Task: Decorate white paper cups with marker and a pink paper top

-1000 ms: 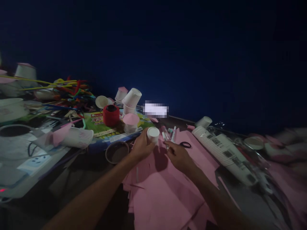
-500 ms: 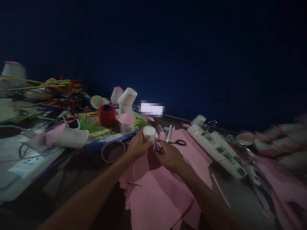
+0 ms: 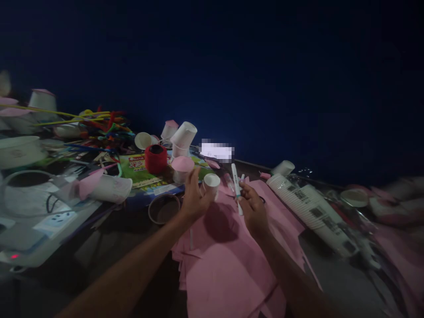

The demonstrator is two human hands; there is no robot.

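Note:
My left hand (image 3: 194, 196) holds a small white paper cup (image 3: 212, 182) above the pink paper sheets (image 3: 228, 274), its thumb at the near side of the cup and its fingers raised to the left. The cup's round end faces up; whether that is its base or mouth I cannot tell. In my right hand (image 3: 254, 210) is a white marker pen (image 3: 235, 177) with a teal band, held nearly upright to the right of the cup. Behind this hand a black scissors handle (image 3: 263, 200) is mostly hidden. Other pens (image 3: 228, 182) lie just beyond on the paper.
A red yarn spool (image 3: 156, 159), a pink-topped cup (image 3: 182, 165) and stacked cups (image 3: 183, 136) stand at the back left. Nearer lies a tape roll (image 3: 163, 209). Coloured pipe cleaners (image 3: 112, 121) and a power strip (image 3: 56, 221) are left; a wrapped cup stack (image 3: 309, 212) lies right.
My right hand has moved right with the marker pen, away from the cup. My left hand still has the cup, its fingers now more raised. The whole view has shifted slightly left.

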